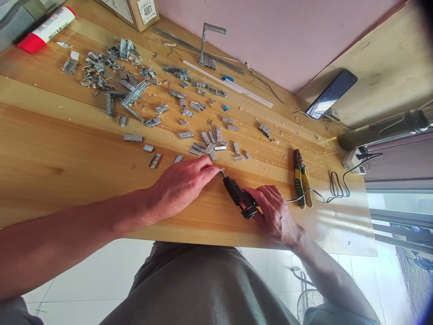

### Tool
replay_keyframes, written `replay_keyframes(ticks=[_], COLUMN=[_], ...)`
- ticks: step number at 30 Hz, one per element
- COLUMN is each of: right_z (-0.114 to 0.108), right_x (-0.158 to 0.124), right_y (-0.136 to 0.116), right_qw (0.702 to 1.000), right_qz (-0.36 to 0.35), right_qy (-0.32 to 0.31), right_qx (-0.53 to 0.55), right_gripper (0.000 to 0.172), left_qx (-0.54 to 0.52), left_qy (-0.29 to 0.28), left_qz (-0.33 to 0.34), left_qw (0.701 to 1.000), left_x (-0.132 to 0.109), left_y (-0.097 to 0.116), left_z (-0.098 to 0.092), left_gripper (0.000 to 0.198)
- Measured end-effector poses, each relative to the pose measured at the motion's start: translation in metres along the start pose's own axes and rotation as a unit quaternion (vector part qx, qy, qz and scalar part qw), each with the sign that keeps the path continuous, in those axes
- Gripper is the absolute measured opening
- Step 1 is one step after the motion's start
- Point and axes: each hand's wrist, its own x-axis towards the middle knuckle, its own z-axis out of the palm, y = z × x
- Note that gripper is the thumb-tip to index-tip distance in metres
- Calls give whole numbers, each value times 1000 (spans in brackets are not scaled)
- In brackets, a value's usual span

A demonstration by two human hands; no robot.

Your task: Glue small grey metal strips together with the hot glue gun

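Note:
In the head view my right hand [274,212] is wrapped round the handle of a black glue gun [237,194], whose metal nozzle points up and left. The nozzle tip meets a small grey piece [221,170] pinched between the fingertips of my left hand [184,185]. Just beyond my left fingers lies a loose cluster of small grey blocks [209,148]. More grey blocks and joined strips are strewn over the wooden table [84,162], with a heap of them [98,67] at the upper left.
Yellow-green pliers [302,180] lie to the right, near the gun's cable [333,194]. At the back are thin rods [189,43], a white strip [233,85], an upright grey bracket [203,43], a cardboard box [135,13] and a leaning phone [331,95]. A red-capped tube [50,27] lies upper left.

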Motion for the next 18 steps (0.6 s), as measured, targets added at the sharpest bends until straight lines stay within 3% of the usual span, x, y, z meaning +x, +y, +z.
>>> replay_keyframes(ticks=[5,18], right_z=[-2,-2], right_x=[2,-5], right_y=[-4,4], right_qw=[1000,1000], right_qz=[-3,12], right_qy=[-1,5], right_qx=[14,-9], right_gripper=[31,34], left_qx=[56,-10], left_qy=[-35,-2], left_qz=[11,-4], left_qw=[998,1000], left_x=[0,1], left_y=[1,0], left_z=[-1,0], left_gripper=[37,28])
